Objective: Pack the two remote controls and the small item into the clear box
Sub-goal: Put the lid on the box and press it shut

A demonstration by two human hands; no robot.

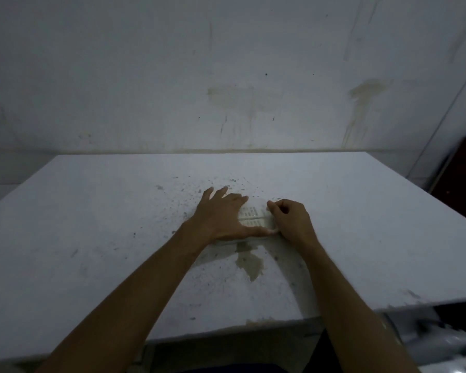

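Head view. My left hand point(221, 214) lies flat and spread, palm down, across the left part of the clear box point(253, 219), which sits on the white desk point(92, 224) just beyond a brownish stain point(249, 261). My right hand point(291, 219) is curled at the box's right end, fingers bent inward against thumb; it appears to pinch the edge or a clasp there, though the dim light leaves the exact contact unclear.

Through the strip of box showing between the hands I see pale shapes with rows of dark marks, which I judge to be the button faces of remote controls point(252, 214) lying inside. The small item cannot be made out.

Handling, as I judge it: the box is thin, rigid plastic, light even when filled, smooth enough to slide on the desk, and liable to flex or crack under hard pressure. The flat palm serves to pin it; any closing force is best applied at the rim and corners, not the middle of the lid. To lift, I would take both short ends.
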